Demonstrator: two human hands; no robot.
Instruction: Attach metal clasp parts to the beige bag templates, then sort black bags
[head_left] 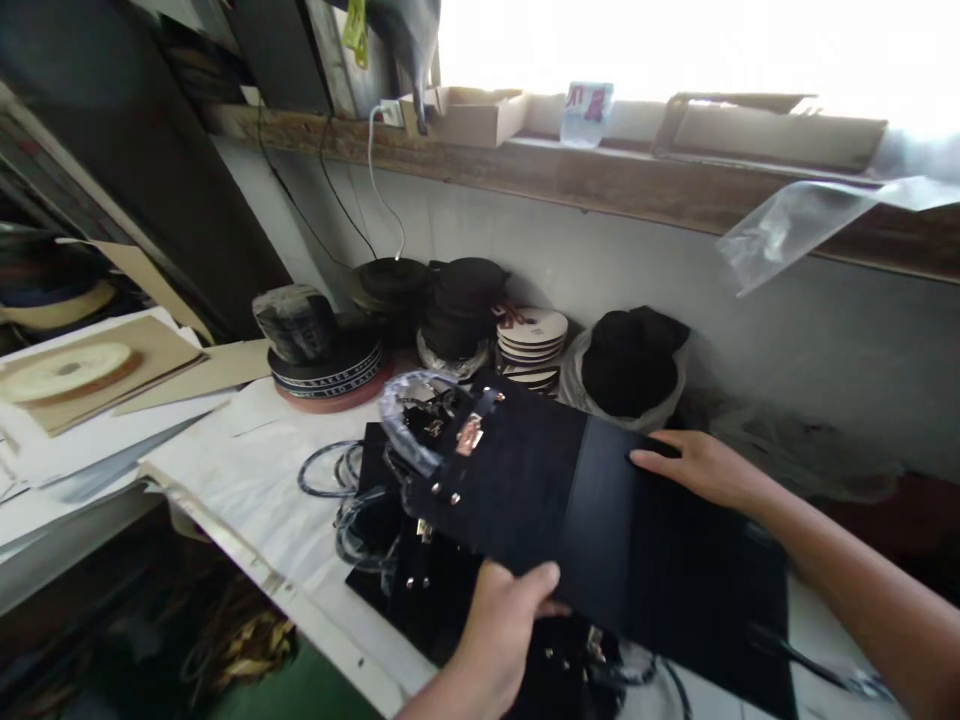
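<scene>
Both hands grip a flat black handbag panel (517,460) by its long edges, over the table. My left hand (506,620) pinches the near edge, thumb on top and fingers underneath. At the far edge my right hand (694,465) has its thumb on the upper face. A smoother dark band crosses the panel's middle. One end carries a plastic-wrapped handle (405,420), small metal studs and a metal clasp (470,434). Beneath it lie several similar black panels (420,600) with wrapped handles, partly hidden by the one I hold.
White paper covers the table (247,450). Along the wall stand lettered ribbon rolls (330,375), white spools (532,335) and a bag of black material (634,365). Cardboard sheets (142,360) lie at left. The window ledge holds a cardboard box (476,118) and a plastic cup (586,115).
</scene>
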